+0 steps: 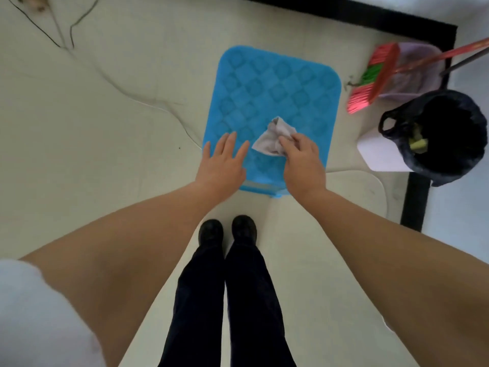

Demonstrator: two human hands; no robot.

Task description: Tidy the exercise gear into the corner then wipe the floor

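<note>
Clutter is piling up on the right side: a pink and green broom (370, 80) is leaning over a pale purple dustpan (420, 67), and just below them a bin lined with a black bag (444, 136) is sitting against the black baseboard (415, 197) in the corner. Some yellow-green scraps are showing inside the bin.

Out in front, a blue patterned mat (270, 83) with rounded corners is lying flat on the pale marble-look floor (92, 128). It's well apart from the bin and broom, with a strip of bare floor in between.

The person is bending over it, both bare arms reaching forward and down. The left hand (222, 162) is lying open, fingers spread, palm down over the mat's near-left edge, gripping nothing. The right hand (301, 160) is pinching a crumpled grey cloth (275, 139), which is resting on the lower middle of the mat, just beside the left hand's fingertips.

Black shoes (227, 231) and dark trousers are showing right below the mat's near edge, feet close together.

Room-wise, the whole left side of the floor is sitting open, only dark veins running through the tile. The right is getting boxed in by the baseboard and the bin. The mat's far edge is stopping short of the far wall's baseboard.
</note>
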